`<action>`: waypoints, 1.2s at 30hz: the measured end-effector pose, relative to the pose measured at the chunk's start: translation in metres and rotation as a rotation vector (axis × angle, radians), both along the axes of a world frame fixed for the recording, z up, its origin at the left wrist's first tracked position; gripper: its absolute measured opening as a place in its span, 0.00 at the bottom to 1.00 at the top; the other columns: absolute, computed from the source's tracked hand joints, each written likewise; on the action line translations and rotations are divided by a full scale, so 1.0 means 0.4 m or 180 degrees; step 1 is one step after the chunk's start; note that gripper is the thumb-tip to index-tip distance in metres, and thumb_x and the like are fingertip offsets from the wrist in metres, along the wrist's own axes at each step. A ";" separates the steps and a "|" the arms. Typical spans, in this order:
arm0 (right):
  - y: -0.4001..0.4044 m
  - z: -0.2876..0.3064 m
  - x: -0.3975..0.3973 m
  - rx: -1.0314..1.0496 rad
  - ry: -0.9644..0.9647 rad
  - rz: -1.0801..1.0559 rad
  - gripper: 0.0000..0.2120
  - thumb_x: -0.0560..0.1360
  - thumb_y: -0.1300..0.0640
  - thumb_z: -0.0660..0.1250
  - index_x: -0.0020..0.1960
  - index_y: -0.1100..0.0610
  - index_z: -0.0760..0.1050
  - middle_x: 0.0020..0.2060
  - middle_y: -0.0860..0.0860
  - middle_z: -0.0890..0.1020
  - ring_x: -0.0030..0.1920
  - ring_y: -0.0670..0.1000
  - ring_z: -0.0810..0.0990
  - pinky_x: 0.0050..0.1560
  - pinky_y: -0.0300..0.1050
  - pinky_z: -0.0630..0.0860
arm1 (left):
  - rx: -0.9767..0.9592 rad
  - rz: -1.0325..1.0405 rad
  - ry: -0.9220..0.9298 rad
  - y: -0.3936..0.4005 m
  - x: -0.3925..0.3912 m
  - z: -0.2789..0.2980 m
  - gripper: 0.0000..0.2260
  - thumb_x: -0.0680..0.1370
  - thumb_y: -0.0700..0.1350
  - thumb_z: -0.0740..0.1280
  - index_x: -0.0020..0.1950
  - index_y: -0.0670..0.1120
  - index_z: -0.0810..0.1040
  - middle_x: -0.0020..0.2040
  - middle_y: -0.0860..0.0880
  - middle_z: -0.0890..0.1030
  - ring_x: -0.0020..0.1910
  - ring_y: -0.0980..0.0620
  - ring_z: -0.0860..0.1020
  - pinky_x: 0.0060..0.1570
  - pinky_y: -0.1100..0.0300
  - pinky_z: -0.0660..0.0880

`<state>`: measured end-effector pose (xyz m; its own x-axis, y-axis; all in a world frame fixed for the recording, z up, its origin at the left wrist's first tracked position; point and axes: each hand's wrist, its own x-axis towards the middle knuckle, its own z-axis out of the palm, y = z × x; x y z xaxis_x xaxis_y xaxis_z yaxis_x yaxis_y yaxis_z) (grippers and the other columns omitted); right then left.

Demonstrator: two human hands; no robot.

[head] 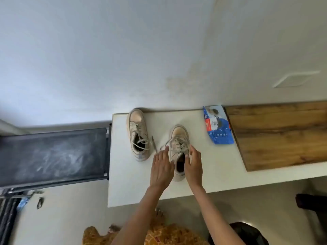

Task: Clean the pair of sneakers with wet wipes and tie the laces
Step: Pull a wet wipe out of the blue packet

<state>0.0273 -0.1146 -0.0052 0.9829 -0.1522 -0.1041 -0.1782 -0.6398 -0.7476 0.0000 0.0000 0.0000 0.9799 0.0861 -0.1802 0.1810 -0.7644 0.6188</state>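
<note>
Two beige sneakers stand on a white table point(134, 188), toes pointing away from me. The left sneaker point(137, 128) sits near the far left corner with its laces loose and one end trailing onto the table. The right sneaker point(178, 138) is closer to me, between my hands. My left hand point(161, 167) rests on its left side, fingertips on a lace loop. My right hand point(193, 165) grips its right side near the opening, thumb at the collar. A blue pack of wet wipes point(218, 126) lies flat at the far right of the white surface.
A wooden board point(283, 133) covers the table's right part beside the wipes pack. A dark dusty panel point(53, 156) stands left of the table. The wall is just behind the table. An orange patterned cloth point(162, 234) and a dark object point(247, 234) lie below my arms.
</note>
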 end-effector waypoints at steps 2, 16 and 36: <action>0.001 -0.043 0.002 0.0350 -0.0117 -0.0236 0.17 0.79 0.64 0.58 0.67 0.55 0.70 0.59 0.51 0.76 0.59 0.48 0.75 0.57 0.39 0.72 | -0.0624 0.0413 -0.0164 -0.017 0.016 -0.050 0.23 0.81 0.47 0.55 0.75 0.46 0.58 0.66 0.47 0.73 0.63 0.48 0.72 0.64 0.52 0.68; -0.043 -0.133 0.010 0.0934 -0.0762 -0.0184 0.09 0.80 0.61 0.59 0.56 0.54 0.76 0.52 0.48 0.80 0.51 0.46 0.77 0.45 0.27 0.69 | -0.1261 0.1038 -0.1216 -0.074 -0.008 -0.177 0.11 0.81 0.44 0.56 0.63 0.51 0.68 0.54 0.53 0.78 0.48 0.53 0.77 0.42 0.61 0.72; -0.050 -0.078 -0.150 0.1289 0.0605 0.0009 0.11 0.77 0.50 0.59 0.53 0.57 0.72 0.48 0.56 0.81 0.48 0.56 0.79 0.52 0.54 0.78 | -0.1769 0.1778 0.0275 -0.042 -0.179 -0.088 0.22 0.79 0.50 0.59 0.70 0.43 0.61 0.66 0.42 0.72 0.62 0.41 0.72 0.59 0.51 0.72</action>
<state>-0.0328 -0.1344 -0.0364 0.9408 -0.0592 -0.3336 -0.3354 -0.3030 -0.8920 -0.0715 -0.0168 -0.0353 0.7987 0.4361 -0.4146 0.5116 -0.1292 0.8495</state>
